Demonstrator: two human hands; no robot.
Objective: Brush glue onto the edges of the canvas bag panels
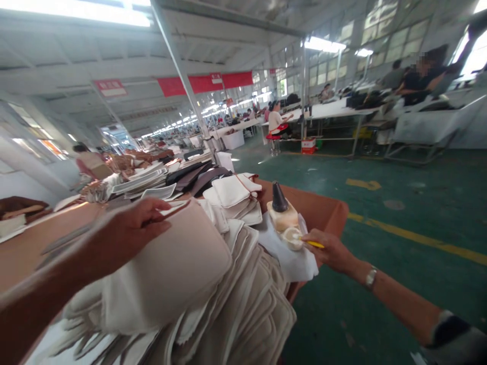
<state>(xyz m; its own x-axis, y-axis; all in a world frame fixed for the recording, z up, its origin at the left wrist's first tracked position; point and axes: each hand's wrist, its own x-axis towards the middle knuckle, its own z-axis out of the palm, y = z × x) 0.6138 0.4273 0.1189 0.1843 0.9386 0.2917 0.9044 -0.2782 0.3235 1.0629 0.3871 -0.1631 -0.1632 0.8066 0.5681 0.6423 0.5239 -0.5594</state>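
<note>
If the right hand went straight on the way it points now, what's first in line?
Most likely the small round cup just ahead of the right hand; the tip of the yellow-handled brush it holds appears to be at that cup. Exact depth is unclear from this view.

At lower centre, the beige panels point(178, 268) have a smooth, matt, leather-like face. The brown desk point(325, 208) at centre right looks smooth, with a faint sheen. Nearby, the white sheet point(291, 266) is paper-like, the dark cone point(279, 197) matt, the yellow handle point(314, 244) plastic-looking. The green floor point(422, 213) at right is smooth, slightly glossy.
</note>
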